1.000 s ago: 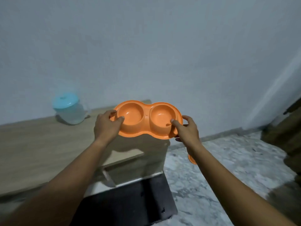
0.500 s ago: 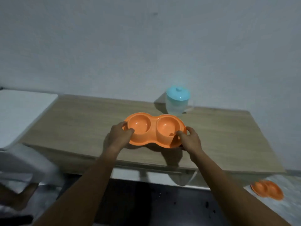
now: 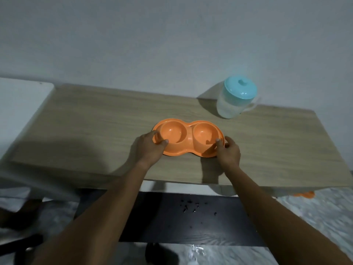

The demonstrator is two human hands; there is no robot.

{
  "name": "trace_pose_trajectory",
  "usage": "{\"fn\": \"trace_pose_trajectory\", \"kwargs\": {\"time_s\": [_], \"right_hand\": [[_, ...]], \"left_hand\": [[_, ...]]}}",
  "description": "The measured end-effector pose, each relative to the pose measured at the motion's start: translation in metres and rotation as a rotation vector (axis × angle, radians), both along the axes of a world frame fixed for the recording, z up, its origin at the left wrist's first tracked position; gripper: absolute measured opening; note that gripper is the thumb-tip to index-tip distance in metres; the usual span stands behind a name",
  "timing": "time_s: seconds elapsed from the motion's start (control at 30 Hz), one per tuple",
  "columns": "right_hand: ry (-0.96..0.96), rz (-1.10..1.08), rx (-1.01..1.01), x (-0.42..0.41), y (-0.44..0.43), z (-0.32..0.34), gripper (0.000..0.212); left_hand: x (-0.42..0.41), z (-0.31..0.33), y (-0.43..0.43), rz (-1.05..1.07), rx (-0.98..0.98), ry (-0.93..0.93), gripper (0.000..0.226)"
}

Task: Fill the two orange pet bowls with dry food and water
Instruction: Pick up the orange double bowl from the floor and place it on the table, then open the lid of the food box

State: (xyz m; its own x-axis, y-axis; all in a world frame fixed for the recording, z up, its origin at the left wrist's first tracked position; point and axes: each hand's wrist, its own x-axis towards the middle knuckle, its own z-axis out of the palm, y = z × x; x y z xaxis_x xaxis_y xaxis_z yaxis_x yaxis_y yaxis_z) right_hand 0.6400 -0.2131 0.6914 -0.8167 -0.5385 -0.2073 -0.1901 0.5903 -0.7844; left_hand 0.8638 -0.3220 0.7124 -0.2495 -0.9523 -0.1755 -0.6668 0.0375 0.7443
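An orange double pet bowl (image 3: 188, 139) rests on the wooden table top (image 3: 95, 131), both of its cups empty. My left hand (image 3: 148, 149) grips its left rim, thumb over the edge of the left cup. My right hand (image 3: 228, 151) holds the right rim, thumb on the edge of the right cup. A clear jug with a light blue lid (image 3: 236, 99) stands upright at the back right of the table, apart from the bowl.
A second orange bowl (image 3: 304, 195) peeks out on the marble floor below the table's right front corner. A black board (image 3: 191, 222) with scattered dark crumbs lies under the table. A white surface (image 3: 19, 104) adjoins the table's left end. A grey wall runs behind.
The bowl has gone from held in the air to lying flat on the table top, both hands still on it. My view has swung left and down over the table.
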Motion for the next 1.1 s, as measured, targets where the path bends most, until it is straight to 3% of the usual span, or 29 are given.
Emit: {"fn": "trace_pose_trajectory", "kwargs": {"time_s": [0.1, 0.23, 0.33, 0.53, 0.77, 0.93, 1.1], "right_hand": [[0.091, -0.054, -0.075, 0.032, 0.019, 0.001, 0.045], [0.123, 0.07, -0.247, 0.101, 0.069, -0.015, 0.003], [0.051, 0.172, -0.226, 0.142, 0.109, -0.049, 0.012], [-0.208, 0.255, -0.068, 0.161, 0.134, -0.114, 0.002], [-0.303, 0.143, -0.032, 0.153, 0.073, -0.185, 0.015], [-0.389, 0.014, -0.153, 0.138, 0.021, -0.224, 0.026], [-0.419, 0.069, -0.22, 0.14, -0.005, -0.246, 0.017]], "left_hand": [[0.015, 0.0, 0.021, 0.073, -0.094, 0.027, 0.045], [0.051, -0.023, 0.07, 0.132, -0.303, 0.075, 0.035], [0.083, -0.049, 0.116, 0.082, -0.406, 0.016, 0.028], [0.118, -0.125, 0.162, 0.024, -0.226, -0.116, 0.034], [0.079, -0.201, 0.117, 0.095, -0.036, 0.011, 0.062], [0.052, -0.233, 0.071, 0.344, 0.073, 0.2, 0.028], [0.044, -0.25, 0.044, 0.503, 0.165, 0.329, 0.025]]}}
